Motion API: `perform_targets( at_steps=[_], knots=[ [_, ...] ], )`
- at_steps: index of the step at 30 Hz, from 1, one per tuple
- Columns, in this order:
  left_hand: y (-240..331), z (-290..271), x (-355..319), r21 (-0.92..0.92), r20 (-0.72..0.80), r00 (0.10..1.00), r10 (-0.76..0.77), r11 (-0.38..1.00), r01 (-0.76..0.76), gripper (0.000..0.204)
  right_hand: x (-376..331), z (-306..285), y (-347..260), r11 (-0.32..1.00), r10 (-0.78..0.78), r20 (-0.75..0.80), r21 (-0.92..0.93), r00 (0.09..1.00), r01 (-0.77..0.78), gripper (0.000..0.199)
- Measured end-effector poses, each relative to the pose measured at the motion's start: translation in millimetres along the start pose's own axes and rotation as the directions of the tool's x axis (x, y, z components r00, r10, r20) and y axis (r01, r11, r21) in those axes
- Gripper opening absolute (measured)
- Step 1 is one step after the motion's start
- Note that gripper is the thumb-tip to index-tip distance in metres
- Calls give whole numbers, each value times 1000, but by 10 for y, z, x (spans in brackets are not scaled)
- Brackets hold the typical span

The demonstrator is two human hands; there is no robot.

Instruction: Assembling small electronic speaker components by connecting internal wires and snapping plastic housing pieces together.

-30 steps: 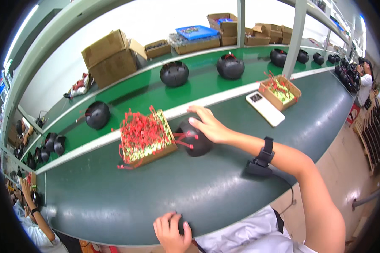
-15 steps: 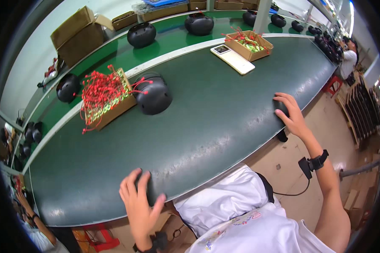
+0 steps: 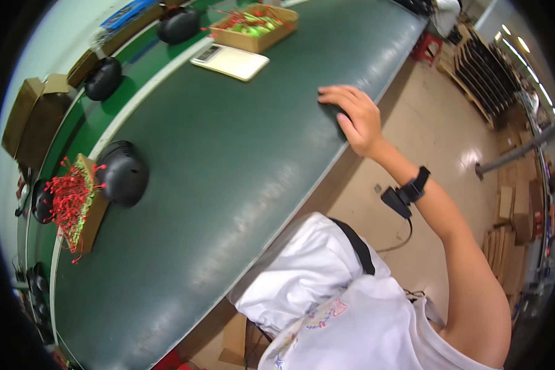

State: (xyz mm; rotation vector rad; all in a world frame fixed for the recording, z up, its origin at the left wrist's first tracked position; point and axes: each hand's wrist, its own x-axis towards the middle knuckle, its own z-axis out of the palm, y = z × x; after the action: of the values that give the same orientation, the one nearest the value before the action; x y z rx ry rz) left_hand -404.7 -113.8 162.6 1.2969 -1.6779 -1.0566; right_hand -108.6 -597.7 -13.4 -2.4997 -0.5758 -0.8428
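My right hand (image 3: 357, 120) rests near the front edge of the dark green table (image 3: 228, 154), fingers spread with a dark shadow beneath them; no held object shows. A black device with a cable is strapped to that wrist. My left hand is out of view. Towards the far left, a cardboard box (image 3: 97, 219) holds many red-tipped wires and green pieces. Beside it sits a rounded black housing (image 3: 128, 176). A pale phone (image 3: 237, 63) lies farther back, near another shallow box (image 3: 246, 42) of red wires and green parts.
Behind the table runs a green conveyor belt (image 3: 148, 58) carrying black housings (image 3: 103, 78). A large cardboard carton (image 3: 37, 117) stands beyond it. To the far right are a person (image 3: 444, 17), a red stool (image 3: 427, 48) and a pallet of dark boards (image 3: 484, 74).
The view has turned to the right, so the table contents shift left in the picture. My left hand has gone out of view. My right hand still rests by the table edge.
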Motion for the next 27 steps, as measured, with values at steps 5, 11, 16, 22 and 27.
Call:
perform_targets(
  at_steps=[5, 11, 16, 22, 27],
  knots=[
    [-213, -186, -127, -60, -162, 976, -144, 989, 136, 32, 77, 212, -61, 998, -68, 7, -14, 998, 68, 32],
    [-374, -702, 121, -98, -420, 806, -417, 904, 416, 30, 7, 0, 114, 976, -17, 14, 216, 1000, 13, 29],
    [-670, -1454, 452, -152, -538, 627, -564, 796, 586, 30, -505, -487, 847, 897, 385, -237, 322, 892, -302, 22],
    [-1259, -2294, 865, -39, -607, 625, -491, 804, 593, 30, -2379, -827, 1400, 668, 731, -81, -115, 678, -735, 26],
    [-2011, -2854, 1413, -73, -640, 591, -491, 805, 589, 9, -3683, -728, 1145, 559, 825, 8, -153, 565, -815, 33]
  ],
)
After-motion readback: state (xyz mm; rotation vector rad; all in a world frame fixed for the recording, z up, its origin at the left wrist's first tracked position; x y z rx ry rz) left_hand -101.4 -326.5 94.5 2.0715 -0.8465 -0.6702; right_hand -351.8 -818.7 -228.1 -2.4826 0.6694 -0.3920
